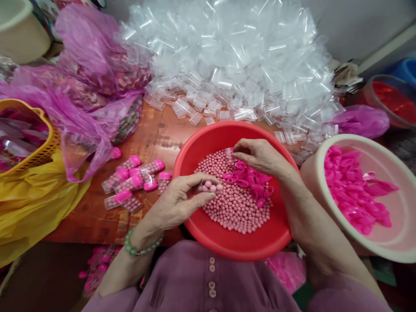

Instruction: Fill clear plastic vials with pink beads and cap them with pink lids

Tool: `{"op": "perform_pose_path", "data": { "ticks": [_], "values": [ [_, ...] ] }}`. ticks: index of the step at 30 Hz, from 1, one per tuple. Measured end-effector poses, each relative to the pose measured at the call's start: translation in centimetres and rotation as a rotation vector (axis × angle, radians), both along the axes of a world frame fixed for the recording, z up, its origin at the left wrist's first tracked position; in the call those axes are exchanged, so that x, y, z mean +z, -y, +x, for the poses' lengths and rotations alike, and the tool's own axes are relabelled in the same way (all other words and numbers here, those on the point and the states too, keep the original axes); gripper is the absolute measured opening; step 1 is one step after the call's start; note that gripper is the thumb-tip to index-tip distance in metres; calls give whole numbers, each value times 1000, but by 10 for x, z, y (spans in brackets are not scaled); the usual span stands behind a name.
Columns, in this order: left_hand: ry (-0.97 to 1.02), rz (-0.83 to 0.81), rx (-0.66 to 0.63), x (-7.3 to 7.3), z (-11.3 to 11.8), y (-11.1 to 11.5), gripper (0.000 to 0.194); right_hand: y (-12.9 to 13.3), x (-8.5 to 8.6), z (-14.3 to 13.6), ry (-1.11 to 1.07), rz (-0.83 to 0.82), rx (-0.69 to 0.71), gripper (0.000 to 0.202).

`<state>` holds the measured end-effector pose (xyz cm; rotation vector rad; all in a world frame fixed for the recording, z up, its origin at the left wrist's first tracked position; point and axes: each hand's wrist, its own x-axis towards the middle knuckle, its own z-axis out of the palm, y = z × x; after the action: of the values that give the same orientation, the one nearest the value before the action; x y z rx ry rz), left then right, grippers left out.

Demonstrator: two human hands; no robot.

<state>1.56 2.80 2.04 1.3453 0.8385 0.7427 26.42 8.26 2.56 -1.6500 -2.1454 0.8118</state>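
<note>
Over the left part of a red basin (208,242), my left hand (182,197) grips a small clear container (210,186) with pink beads showing at its open end. My right hand (258,155) is closed, its fingertips on a small clear container (229,154) above the beads at the back of the basin. Many pink beads (232,208) lie in the basin. Bright pink plastic pieces (251,180) rest on the beads, just below my right hand.
Filled containers with pink caps (125,180) lie left of the basin. Clear empty containers (227,56) are heaped behind. A white tub (404,195) of pink pieces stands at right. Purple bags (81,86), a yellow bag (42,203) and a yellow basket (48,149) are at left.
</note>
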Motion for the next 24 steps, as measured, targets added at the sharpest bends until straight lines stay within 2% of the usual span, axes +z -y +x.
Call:
{"op": "perform_pose_path", "data": {
  "ticks": [4, 7, 10, 14, 18, 21, 24],
  "values": [
    [78, -45, 34, -3, 0, -4, 16, -13, -9, -3, 502, 3, 68, 18],
    [86, -52, 47, -6, 0, -6, 17, -19, -13, -6, 687, 0, 72, 20],
    [78, -32, 49, -9, 0, -5, 19, -22, -18, -11, 779, -16, 101, 23],
    [110, -18, 61, -14, 1, -6, 18, -21, -23, -21, 821, -10, 100, 33],
    [168, -54, 65, -16, 3, -6, 18, -21, -28, -25, 791, -64, 72, 32],
    [191, -90, 84, -17, 4, -5, 19, -25, -32, -18, 620, -59, 79, 26],
    [185, -79, 112, -18, 5, -4, 18, -29, -32, -2, 346, -14, 7, 27]
  ]
}}
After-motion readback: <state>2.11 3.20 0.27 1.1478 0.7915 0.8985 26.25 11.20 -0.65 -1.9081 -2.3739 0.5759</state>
